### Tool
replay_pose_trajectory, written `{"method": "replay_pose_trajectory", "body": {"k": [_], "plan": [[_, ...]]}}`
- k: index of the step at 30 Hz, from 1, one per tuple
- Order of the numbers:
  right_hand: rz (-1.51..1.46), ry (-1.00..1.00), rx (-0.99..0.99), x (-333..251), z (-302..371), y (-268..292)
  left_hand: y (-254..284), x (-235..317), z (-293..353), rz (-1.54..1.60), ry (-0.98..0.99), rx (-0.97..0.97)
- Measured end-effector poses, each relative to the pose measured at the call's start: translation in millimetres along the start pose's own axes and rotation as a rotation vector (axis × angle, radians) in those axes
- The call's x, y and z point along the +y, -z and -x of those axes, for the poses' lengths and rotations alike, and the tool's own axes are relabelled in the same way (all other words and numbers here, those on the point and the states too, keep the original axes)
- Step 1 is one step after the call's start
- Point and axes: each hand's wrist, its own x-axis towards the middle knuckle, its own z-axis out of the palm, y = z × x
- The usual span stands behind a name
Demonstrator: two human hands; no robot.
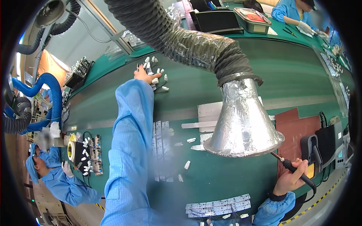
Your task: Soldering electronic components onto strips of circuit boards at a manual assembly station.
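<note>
My left arm stretches far across the bench to the dark green belt. There my left hand (144, 76) has its thumb and fingers around a bunch of white connectors with short dark wires (149, 70); part of the bunch is hidden beneath the hand. At the lower right, my right hand (289, 180) grips a soldering iron (290, 165) by its black handle. Its tip points up and left, beside the rim of a foil-covered fume hood (245, 124). Pale circuit board strips (218, 205) with wires and connectors lie at the near edge.
More board strips (161, 139) lie right of my left sleeve, with loose white connectors (187, 164) nearby. A soldering stand (311, 150) and brown mat (298, 124) are at right. The ribbed duct (169, 34) hangs overhead. Co-workers (62, 177) sit left and far right.
</note>
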Motion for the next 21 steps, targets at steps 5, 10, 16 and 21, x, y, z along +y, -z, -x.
{"method": "replay_pose_trajectory", "body": {"k": [5, 10, 16, 21], "plan": [[-0.003, 0.011, 0.023, 2, -1, -5, 35, -2, -3, -0.113, -0.093, -0.227], [0.016, -0.039, 0.018, -1, -3, 1, 43, 5, 26, -0.118, -0.147, -0.26], [0.018, -0.025, -0.021, -2, -3, -1, 28, -5, 38, -0.113, -0.143, -0.008], [-0.01, -0.064, -0.052, -1, -2, 3, 33, -5, 37, -0.181, -0.159, 0.019]]}}
